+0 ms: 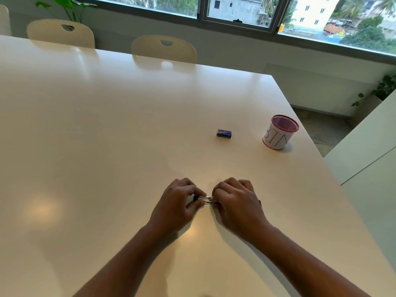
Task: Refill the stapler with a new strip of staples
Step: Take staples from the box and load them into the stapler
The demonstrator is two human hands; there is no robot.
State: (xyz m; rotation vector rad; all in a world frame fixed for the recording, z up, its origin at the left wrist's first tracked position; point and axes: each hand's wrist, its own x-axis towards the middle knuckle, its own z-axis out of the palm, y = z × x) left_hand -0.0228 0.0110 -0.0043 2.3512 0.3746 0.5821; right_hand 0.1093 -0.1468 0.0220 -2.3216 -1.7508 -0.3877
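both hands, left hand (179, 200) and right hand (234, 199), grip the stapler (204, 198).

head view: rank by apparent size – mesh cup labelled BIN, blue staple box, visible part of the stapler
1. Mesh cup, clearly largest.
2. Blue staple box and visible stapler: similar, unranked; the left hand and right hand hide most of the nearer stapler.

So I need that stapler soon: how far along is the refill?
Midway, it seems. Both hands, left and right, grip the stapler on the table, with a shiny metal part showing between the fingers. Whether a strip is already in, I cannot tell. The small blue box, presumably staples, lies farther off near the mesh cup. Closing the stapler looks still to come.
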